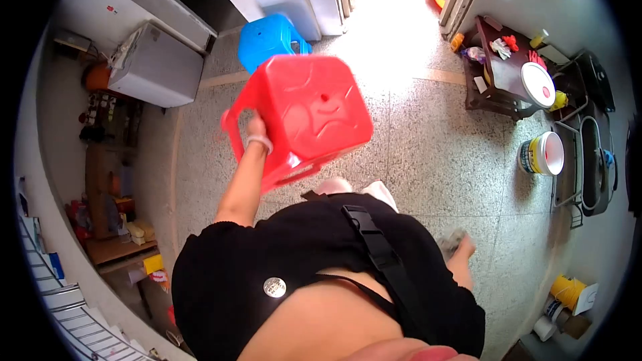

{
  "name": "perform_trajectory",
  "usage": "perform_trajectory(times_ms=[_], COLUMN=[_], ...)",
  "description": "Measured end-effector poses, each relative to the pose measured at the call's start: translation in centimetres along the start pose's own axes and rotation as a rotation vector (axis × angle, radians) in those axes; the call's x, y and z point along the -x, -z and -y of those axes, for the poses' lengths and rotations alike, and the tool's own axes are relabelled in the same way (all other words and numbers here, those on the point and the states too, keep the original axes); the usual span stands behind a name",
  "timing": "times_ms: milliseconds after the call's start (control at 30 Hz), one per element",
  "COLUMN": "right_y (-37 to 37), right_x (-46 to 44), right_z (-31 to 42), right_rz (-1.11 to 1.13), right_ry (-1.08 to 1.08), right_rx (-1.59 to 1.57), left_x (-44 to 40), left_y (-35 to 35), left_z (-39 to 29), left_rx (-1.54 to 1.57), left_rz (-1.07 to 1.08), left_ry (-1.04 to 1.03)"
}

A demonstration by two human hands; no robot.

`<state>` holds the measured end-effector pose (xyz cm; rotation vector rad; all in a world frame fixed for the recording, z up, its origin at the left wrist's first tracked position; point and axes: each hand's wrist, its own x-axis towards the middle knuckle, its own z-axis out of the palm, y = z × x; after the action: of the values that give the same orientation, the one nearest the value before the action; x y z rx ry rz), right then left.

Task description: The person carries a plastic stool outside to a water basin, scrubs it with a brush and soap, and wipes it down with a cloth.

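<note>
A red plastic stool (321, 103) is held up in front of me, its seat with a moulded pattern facing the camera. My left hand (256, 130) is closed on its left side, with the fingers partly hidden behind the plastic. Just beyond it a blue plastic stool (267, 39) stands on the floor, partly covered by the red one. Down by my right side, my right hand (465, 247) is closed on a small greyish rag (453, 239); both are blurred, and the fingers are hard to see.
The speckled floor (428, 160) leads to a bright doorway ahead. At right are a dark low table (501, 73) with gloves and a white lid, a white bucket (543, 154) and folded chairs (588, 154). A white chest appliance (160, 67) and shelves (120, 247) line the left.
</note>
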<state>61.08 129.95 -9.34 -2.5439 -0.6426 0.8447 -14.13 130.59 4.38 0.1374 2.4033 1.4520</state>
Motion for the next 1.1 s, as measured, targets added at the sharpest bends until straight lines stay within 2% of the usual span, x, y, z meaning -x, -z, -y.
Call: perform_trajectory(times_ms=[67,133,200,233,300,400,433,467,500,533,567,633,667,700,767,800,967,1033,1067,1100], right_y=[-1.9,-4.1,-7.3,-8.1,-10.2,-13.4,-14.3,-15.5,-16.2,-16.0,-16.2,-16.6,-17.0,-16.2,-17.0,-18.2,-24.9,-28.4,-30.8,-32.9], right_x=[-5.3,-7.5,-11.8,-9.7,-9.1,-7.9,-8.7,-10.9,-12.4,-12.1,-11.5,-12.0,-12.3,-11.3,-9.2,-9.6,-20.9,-22.3,-24.0,-24.5], right_z=[10.1,20.7,29.0,34.3,41.1,45.4,46.4,45.4,44.5,44.1,43.8,41.1,39.7,39.7,40.8,41.7,53.8,57.9,62.4,68.2], right_rz=[0.016,0.001,-0.048,-0.026,0.021,0.004,-0.027,-0.077,-0.024,-0.004,0.015,0.000,0.034,0.090,0.085,0.027,0.121,0.153,0.237,0.192], right_ry=[0.182,0.479,0.683,0.670,0.713,0.699,0.686,0.657,0.605,0.513,0.420,0.226,0.084,0.167,-0.138,-0.511,0.314,0.628,0.347,0.103], right_rx=[0.076,0.062,0.034,0.005,-0.086,-0.054,-0.021,0.054,0.064,0.052,0.026,0.062,-0.049,0.277,0.210,-0.197,0.588,0.880,0.317,-0.277], left_x=[-0.1,-2.3,-5.7,-8.2,-5.1,-8.1,-9.4,-10.7,-12.4,-13.9,-11.6,-14.7,-16.1,-16.3,-18.5,-19.2,-24.4,-30.3,-32.3,-32.3], left_y=[-3.9,-9.5,-15.7,-18.5,-22.1,-29.3,-32.0,-35.4,-38.4,-40.6,-40.7,-45.2,-47.7,-49.1,-54.0,-56.0,-69.3,-75.9,-78.6,-79.3], left_z=[-6.0,-8.0,-10.5,-11.2,-18.4,-24.0,-25.9,-26.8,-28.0,-29.5,-34.7,-37.6,-39.0,-41.5,-44.4,-45.9,-52.4,-53.4,-53.3,-54.8], left_rx=[-0.053,0.301,0.521,0.545,0.606,0.640,0.739,0.764,0.776,0.778,0.718,0.777,0.809,0.827,0.812,0.805,0.887,0.840,0.836,0.845], left_rz=[0.069,0.143,0.273,0.361,0.476,0.527,0.644,0.683,0.713,0.743,0.695,0.800,0.855,0.891,0.920,0.927,0.877,0.877,0.874,0.883], left_ry=[0.085,-0.027,-0.043,0.005,0.084,0.113,0.198,0.192,0.183,0.166,0.196,0.194,0.198,0.240,0.238,0.236,0.171,-0.060,-0.070,-0.015])
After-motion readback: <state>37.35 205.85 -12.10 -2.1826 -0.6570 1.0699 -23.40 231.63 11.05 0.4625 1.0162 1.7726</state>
